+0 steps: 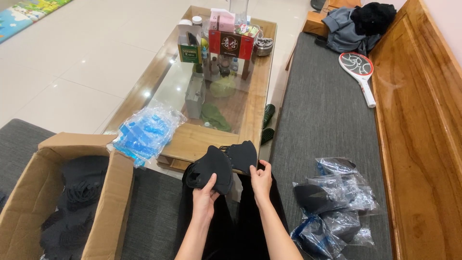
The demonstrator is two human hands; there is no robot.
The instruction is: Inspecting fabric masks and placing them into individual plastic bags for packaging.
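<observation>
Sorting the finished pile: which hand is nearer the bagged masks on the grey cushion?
Right. The right hand is just left of the bagged masks; the left hand is farther left.

black masks (222, 163), brown cardboard box (29, 192), blue-printed clear bags (147, 132), grey cushion (327, 125)

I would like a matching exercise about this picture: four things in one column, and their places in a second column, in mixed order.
Things:
1. black masks
2. cardboard box
3. racket-shaped swatter
4. pile of empty blue-printed clear bags

Places:
A. on the near left corner of the glass-topped table
B. far along the grey bench cushion, near the heap of clothes
C. held between the left hand and right hand
D. at the person's left, open, with black masks inside

Pairs: 1-C, 2-D, 3-B, 4-A
</observation>
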